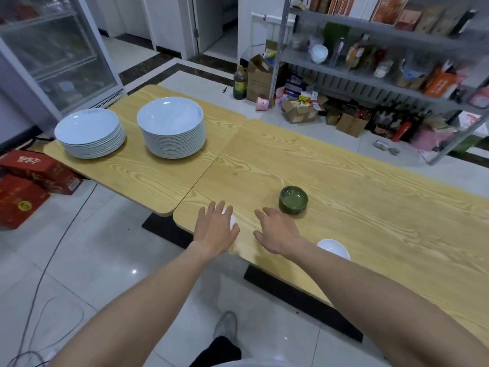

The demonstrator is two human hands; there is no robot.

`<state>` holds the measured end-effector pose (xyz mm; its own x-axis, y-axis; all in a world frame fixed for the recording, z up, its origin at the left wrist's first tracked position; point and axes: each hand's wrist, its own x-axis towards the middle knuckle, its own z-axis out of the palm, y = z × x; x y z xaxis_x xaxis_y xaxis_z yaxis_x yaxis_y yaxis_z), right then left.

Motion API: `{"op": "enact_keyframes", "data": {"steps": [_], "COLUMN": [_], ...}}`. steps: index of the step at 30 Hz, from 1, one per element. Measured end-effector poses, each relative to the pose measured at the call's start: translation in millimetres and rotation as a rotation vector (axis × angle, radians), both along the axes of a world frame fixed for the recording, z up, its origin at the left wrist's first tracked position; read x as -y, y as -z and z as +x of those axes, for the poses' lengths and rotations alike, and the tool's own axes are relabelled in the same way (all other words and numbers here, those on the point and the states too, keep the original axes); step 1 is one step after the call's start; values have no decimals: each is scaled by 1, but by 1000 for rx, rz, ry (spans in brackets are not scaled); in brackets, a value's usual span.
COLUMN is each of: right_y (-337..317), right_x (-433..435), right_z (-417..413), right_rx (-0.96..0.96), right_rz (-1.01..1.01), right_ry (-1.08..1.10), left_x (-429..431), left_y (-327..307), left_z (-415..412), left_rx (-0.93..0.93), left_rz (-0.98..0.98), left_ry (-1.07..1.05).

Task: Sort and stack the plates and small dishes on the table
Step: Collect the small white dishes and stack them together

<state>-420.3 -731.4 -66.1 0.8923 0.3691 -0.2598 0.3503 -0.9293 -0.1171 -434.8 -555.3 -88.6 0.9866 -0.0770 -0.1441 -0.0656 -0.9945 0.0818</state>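
Presently, two stacks of white plates stand on the far left part of the wooden surface (344,181). The lower plate stack (88,135) sits near the left edge, and the taller plate stack (172,129) is just beside it to the right, not touching. All plates are round, pale and glossy, with their wells facing up. Each top plate shows only glaze and light reflections.

The green dishes (293,200) stand towards the near edge of the right part of the surface. They are small, round and dark glazed, apparently several nested together, mouth upward.

The left grip (215,230) lies over a small white dish (232,221) at the near corner, fingers spread and fairly straight, released. Only the dish's right rim shows.

The right grip (277,231) is also released, fingers splayed and pointing at the green dishes, the fingertips just short of them.

A white bowl (334,249) sits upright at the near edge, partly hidden behind the right forearm.

On the floor beyond the surface, an open cardboard box (300,112) holds coloured packets. The metal shelf (370,64) beyond carries white bowls, bottles and boxes.
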Motion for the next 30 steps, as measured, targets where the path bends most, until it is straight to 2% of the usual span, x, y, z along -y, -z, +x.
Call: {"op": "enact_keyframes", "data": {"steps": [3, 6, 9, 13, 19, 24, 30], "right_y": [12, 26, 37, 56, 76, 76, 81], "right_x": [-20, -38, -56, -73, -90, -101, -105], "right_z": [12, 23, 32, 42, 52, 63, 63], "right_rx": [-65, -193, -368, -549, -694, -762, -779], "right_rz": [25, 91, 317, 592, 818, 950, 947], "right_ry": [47, 162, 432, 794, 1063, 1161, 1200], "left_x": [-16, -24, -33, -45, -56, -63, -70], "left_y": [18, 33, 45, 57, 72, 80, 81], "left_z": [16, 28, 40, 58, 77, 90, 93], "left_rx": [-61, -155, -236, -318, -397, -475, -550], "left_rz": [-59, -199, -370, -487, -583, -648, -762], "left_ry": [-21, -117, -282, -436, -518, -576, -612]}}
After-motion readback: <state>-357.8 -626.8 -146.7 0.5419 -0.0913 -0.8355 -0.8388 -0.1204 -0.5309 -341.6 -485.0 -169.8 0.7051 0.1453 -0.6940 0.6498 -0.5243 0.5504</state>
